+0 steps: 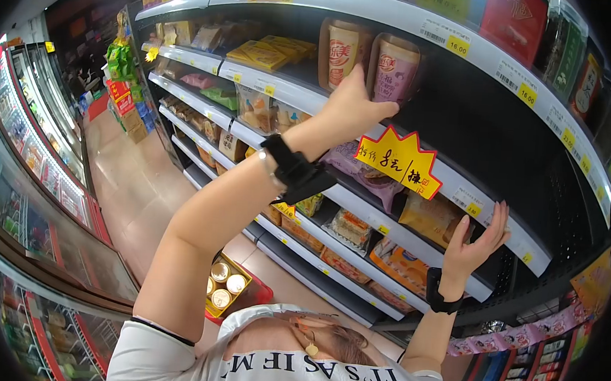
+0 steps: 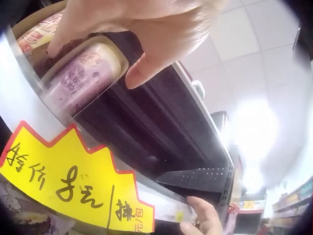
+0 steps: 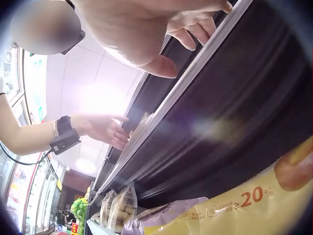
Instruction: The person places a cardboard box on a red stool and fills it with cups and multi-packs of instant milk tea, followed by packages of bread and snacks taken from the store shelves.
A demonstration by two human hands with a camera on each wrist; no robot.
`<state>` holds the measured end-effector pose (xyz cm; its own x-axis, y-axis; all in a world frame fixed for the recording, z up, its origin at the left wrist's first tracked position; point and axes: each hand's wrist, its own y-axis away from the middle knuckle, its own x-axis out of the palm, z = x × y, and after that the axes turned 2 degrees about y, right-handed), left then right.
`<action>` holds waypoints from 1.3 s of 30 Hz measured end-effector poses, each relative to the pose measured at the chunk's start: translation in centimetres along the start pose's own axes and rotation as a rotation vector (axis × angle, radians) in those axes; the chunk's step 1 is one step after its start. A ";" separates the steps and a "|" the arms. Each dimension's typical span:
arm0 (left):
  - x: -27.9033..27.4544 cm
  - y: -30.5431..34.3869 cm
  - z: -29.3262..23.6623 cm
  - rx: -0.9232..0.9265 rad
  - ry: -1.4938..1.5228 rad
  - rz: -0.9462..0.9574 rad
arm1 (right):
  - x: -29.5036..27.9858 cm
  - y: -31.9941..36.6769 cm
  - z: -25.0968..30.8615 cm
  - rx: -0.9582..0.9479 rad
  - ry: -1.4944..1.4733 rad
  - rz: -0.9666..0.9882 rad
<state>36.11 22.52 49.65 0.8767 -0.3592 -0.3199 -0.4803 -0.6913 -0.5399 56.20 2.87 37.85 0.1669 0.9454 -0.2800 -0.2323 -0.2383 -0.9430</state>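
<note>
Reaching to the upper shelf, my left hand (image 1: pixel 357 108) is at two boxed cups, a cream one with red lettering (image 1: pixel 344 51) and a purple one (image 1: pixel 397 71). Its fingers extend between the two cups, and its thumb stands apart from the purple cup in the left wrist view. Part of the fingers is hidden behind the hand. My right hand (image 1: pixel 477 243) rests with extended fingers at the price strip of the same shelf's front edge (image 1: pixel 521 251), further right. In the right wrist view its thumb (image 3: pixel 164 67) lies below that edge.
A yellow handwritten price sign (image 1: pixel 401 162) juts from the shelf edge between my hands. Bagged breads (image 1: pixel 431 215) fill the shelf below. A basket (image 1: pixel 259 290) with several lidded tubs is on the floor. Glass-door fridges (image 1: pixel 40 129) line the aisle's left side.
</note>
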 end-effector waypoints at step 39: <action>6.0 -7.3 -2.0 -0.172 -0.198 -0.370 | 1.9 0.8 -2.5 -0.133 0.243 -0.076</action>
<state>44.97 24.15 53.23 0.9583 0.0471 -0.2820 -0.1094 -0.8509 -0.5138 58.68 3.91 36.09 0.4073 0.8846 -0.2270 -0.0854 -0.2106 -0.9738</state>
